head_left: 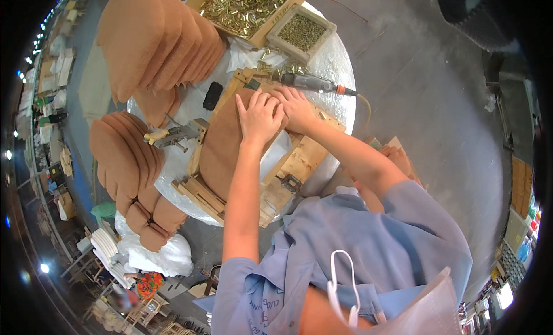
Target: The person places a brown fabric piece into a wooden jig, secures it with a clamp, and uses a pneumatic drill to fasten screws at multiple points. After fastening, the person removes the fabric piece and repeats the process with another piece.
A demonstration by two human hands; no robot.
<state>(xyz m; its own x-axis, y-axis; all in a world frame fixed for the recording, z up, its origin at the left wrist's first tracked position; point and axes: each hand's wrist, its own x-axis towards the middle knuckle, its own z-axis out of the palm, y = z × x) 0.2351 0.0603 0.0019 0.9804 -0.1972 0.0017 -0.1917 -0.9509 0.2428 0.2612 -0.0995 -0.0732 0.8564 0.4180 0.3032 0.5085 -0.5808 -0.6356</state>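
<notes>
A padded brown fabric-covered panel (222, 148) with a rounded outline rests in a wooden frame (308, 162) on the round table. My left hand (259, 117) lies on its far part, fingers spread. Close beside it, my right hand (295, 110) presses at the panel's far right edge with fingers stretched, its thumb hidden. Just beyond the right hand lies a grey power screwdriver (308, 82) with an orange collar and a cable. Metal clamps sit on the frame, one at the left (175, 134) and one at the near right (290, 183).
Stacks of brown padded panels stand at the far left (155, 41) and left (124, 153). A cardboard box (259, 38) of brass-coloured fittings and a tray (328, 33) of small screws sit at the back. A black oblong item (212, 96) lies on the plastic-wrapped table (340, 61).
</notes>
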